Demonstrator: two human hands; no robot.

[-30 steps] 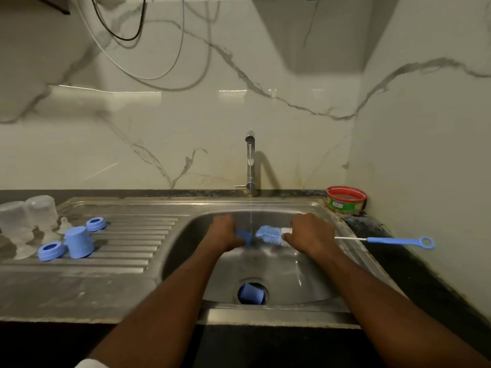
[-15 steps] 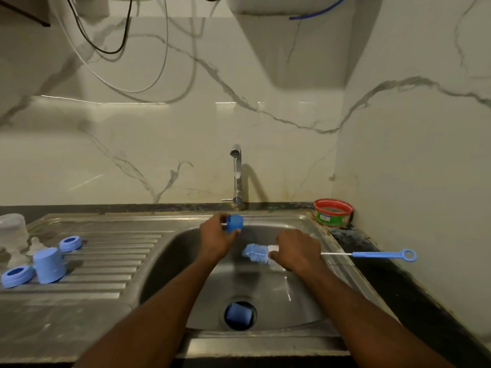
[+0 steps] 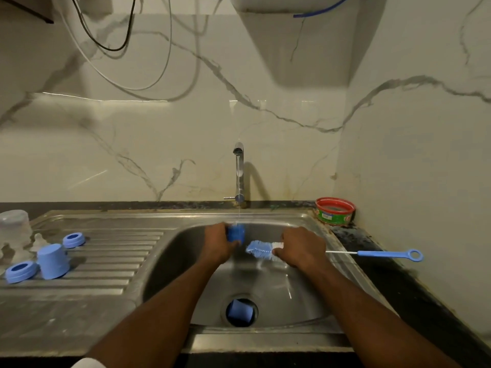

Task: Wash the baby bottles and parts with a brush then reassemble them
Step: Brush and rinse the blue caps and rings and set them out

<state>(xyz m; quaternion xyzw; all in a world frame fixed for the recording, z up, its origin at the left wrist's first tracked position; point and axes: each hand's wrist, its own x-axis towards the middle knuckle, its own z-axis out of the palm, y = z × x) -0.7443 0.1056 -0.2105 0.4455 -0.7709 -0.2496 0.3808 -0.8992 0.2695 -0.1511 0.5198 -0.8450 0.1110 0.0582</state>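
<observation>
Blue cap (image 3: 236, 232): under the tap stream, gripped by left hand (image 3: 218, 244).
Brush (image 3: 261, 249): right hand (image 3: 301, 249) fingers curled round it.

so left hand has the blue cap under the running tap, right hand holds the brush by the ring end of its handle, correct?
Not quite. In the head view the right hand grips the brush just behind the bristles; the ring end sticks out free over the counter. The left hand does hold the blue cap under the running tap.

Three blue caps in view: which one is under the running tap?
The blue cap gripped in the left hand, held under the stream. The other caps are untouched: one stands on the drainboard, one sits in the drain.
</observation>
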